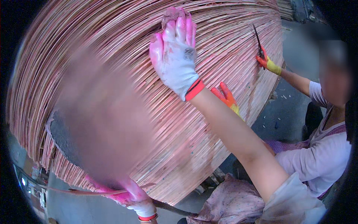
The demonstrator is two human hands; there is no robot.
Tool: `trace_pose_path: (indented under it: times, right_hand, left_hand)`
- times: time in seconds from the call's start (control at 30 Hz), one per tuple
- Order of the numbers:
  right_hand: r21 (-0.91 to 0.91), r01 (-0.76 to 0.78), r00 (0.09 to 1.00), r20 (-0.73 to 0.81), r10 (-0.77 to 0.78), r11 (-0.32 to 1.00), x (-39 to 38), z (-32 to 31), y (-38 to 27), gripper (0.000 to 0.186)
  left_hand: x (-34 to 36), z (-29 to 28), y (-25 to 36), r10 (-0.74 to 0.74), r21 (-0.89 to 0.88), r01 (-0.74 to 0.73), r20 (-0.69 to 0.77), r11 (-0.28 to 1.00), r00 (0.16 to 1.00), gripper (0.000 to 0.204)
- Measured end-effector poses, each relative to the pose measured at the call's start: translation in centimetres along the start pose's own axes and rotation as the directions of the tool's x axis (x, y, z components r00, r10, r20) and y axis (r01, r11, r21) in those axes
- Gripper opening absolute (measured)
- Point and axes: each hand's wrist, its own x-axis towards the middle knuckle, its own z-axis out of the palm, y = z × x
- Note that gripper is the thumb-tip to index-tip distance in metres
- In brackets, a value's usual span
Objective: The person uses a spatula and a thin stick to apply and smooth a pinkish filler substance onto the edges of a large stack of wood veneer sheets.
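The right forearm (238,145) is lying nearest; the right grip (177,56) is resting flat, seemingly empty, the stack (231,43) directly underneath. Level contact is probably sparing its edges. Below-left, blur is hiding what the left grip (130,194) is holding.

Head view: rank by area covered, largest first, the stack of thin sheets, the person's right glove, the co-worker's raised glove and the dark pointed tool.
1. Stack of thin sheets
2. Person's right glove
3. Co-worker's raised glove
4. Dark pointed tool

Nearness enlarges the right glove; the gloves' true sizes can't be compared.
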Motion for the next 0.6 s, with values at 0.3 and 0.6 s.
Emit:
trace_pose_path:
  times: [0.3, 0.6]
  right_hand:
    - [-0.09, 0.003, 0.998, 0.064, 0.003, 0.996, -0.35, -0.09, -0.24, 0.081]
    - [-0.07, 0.024, 0.988, 0.155, -0.013, 0.997, -0.1, -0.44, 0.66, 0.082]
  left_hand:
    - [0.24, 0.47, 0.46, 0.14, 0.014, -0.141, 0.041, 0.99, 0.989, 0.066]
    - [-0.21, 0.05, 0.01, 0.053, -0.048, -0.053, -0.002, 0.997, 0.999, 0.067]
